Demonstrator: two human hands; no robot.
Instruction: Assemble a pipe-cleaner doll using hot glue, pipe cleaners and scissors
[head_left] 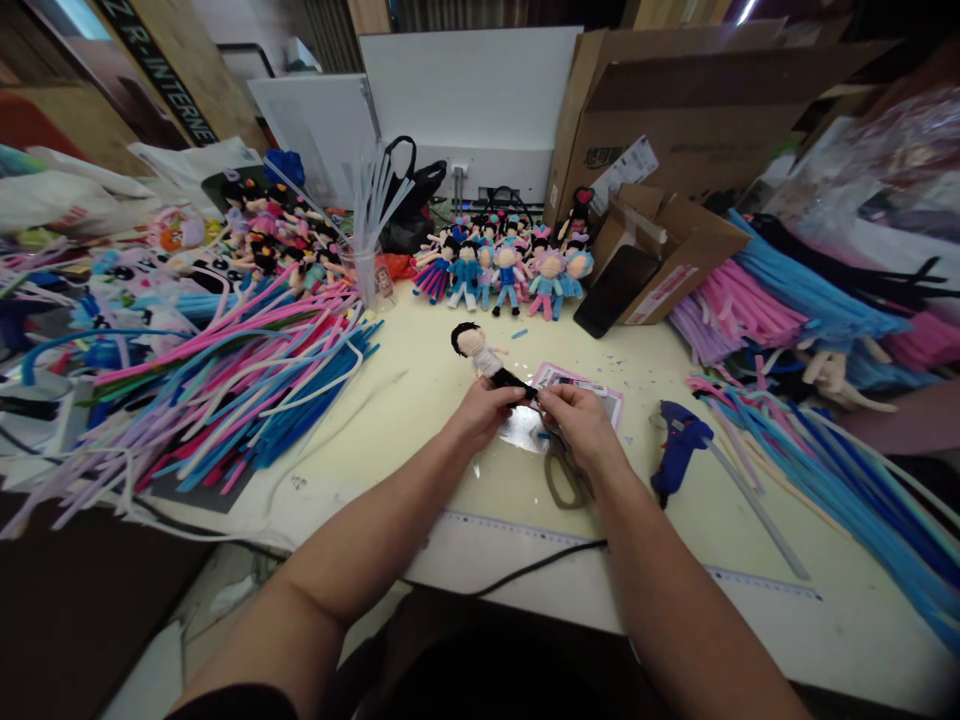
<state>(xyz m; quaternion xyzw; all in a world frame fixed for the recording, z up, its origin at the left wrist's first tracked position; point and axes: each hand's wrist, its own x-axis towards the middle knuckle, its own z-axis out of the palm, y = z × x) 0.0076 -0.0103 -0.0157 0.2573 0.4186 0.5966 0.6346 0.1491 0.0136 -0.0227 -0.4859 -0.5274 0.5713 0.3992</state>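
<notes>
A small pipe-cleaner doll [487, 362] with black hair, a pale head, a whitish top and black legs lies tilted between my hands, its head to the upper left. My left hand [487, 405] is closed around the doll's lower body. At the end of the black legs, my right hand [576, 415] pinches with thumb and fingers. Scissors [561, 480] with grey-brown handles lie below my right hand, their blades partly hidden. A pink-edged card [611, 395] lies under and behind that hand. To the right rests a blue glue gun [677, 445] with a clear glue stick in it.
Several finished dolls [506, 275] stand at the back. Pipe cleaners [262, 390] pile up on the left, with more bundles [810, 300] on the right. A cup of glue sticks [366, 270], a phone [615, 290] and cardboard boxes [679, 260] line the rear. A black cable [532, 568] crosses the front edge.
</notes>
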